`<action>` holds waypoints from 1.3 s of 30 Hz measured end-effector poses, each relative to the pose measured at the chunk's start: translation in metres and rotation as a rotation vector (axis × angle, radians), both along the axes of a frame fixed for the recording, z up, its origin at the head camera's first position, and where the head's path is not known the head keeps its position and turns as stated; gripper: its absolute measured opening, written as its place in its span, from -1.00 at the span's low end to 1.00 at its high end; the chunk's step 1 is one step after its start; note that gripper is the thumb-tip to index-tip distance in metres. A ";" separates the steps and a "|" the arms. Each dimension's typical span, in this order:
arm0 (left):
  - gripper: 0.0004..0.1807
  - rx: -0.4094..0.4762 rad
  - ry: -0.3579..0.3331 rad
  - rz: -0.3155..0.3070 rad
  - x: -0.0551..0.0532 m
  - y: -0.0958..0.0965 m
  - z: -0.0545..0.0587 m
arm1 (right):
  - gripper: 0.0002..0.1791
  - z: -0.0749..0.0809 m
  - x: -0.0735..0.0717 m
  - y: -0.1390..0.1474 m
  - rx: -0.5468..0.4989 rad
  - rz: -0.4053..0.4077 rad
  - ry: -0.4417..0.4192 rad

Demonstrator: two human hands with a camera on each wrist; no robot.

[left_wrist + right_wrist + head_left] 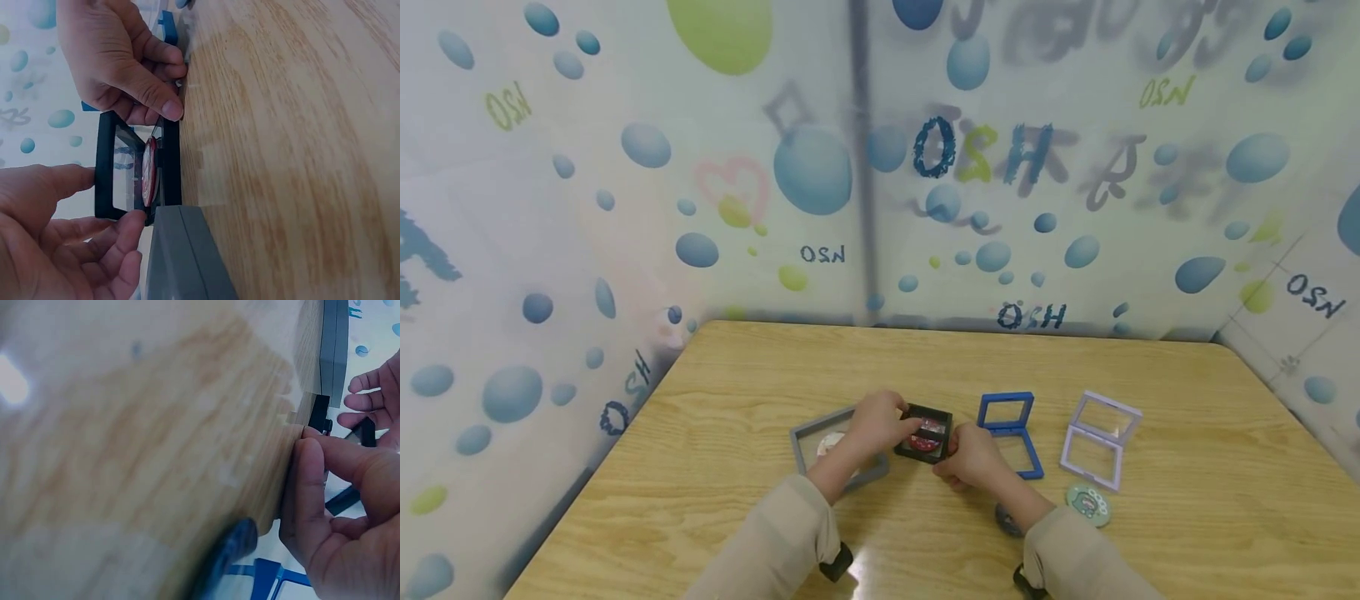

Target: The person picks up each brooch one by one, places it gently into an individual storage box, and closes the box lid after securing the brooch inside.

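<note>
A small black display frame [931, 408], hinged and partly folded, stands between both hands near the middle of the table. A round red badge [923, 444] sits inside it, against the clear film. My left hand [874, 427] pinches the raised half between thumb and fingers, as the left wrist view shows. At the opposite edge, my right hand [973, 457] grips the lower half, which rests on the table, by thumb and curled fingers. The frame's lower half [170, 169] lies beside the corner of a grey frame [181, 256].
Left of the hands lies the larger grey frame [796, 450] holding a whitish round badge [829, 444]. To the right are an opened blue frame [1011, 431] and an opened lilac frame [1093, 433]. A green badge [1088, 505] and a dark badge [1007, 521] lie nearer.
</note>
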State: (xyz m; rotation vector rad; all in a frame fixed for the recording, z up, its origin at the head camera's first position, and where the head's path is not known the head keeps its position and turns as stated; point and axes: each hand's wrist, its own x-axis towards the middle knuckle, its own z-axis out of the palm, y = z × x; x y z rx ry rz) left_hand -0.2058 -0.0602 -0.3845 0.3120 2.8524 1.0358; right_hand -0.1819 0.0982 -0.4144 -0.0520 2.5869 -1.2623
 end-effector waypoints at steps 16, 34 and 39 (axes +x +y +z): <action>-0.63 -0.237 0.022 -0.074 0.002 0.003 -0.003 | -0.77 0.000 0.000 0.000 -0.016 0.008 -0.012; -0.53 -0.337 0.034 -0.052 0.004 0.012 -0.008 | -0.76 -0.002 0.000 -0.001 0.023 -0.001 -0.006; -0.55 -0.332 0.039 -0.048 0.006 0.012 -0.007 | -0.77 -0.002 0.000 0.000 0.020 0.004 0.011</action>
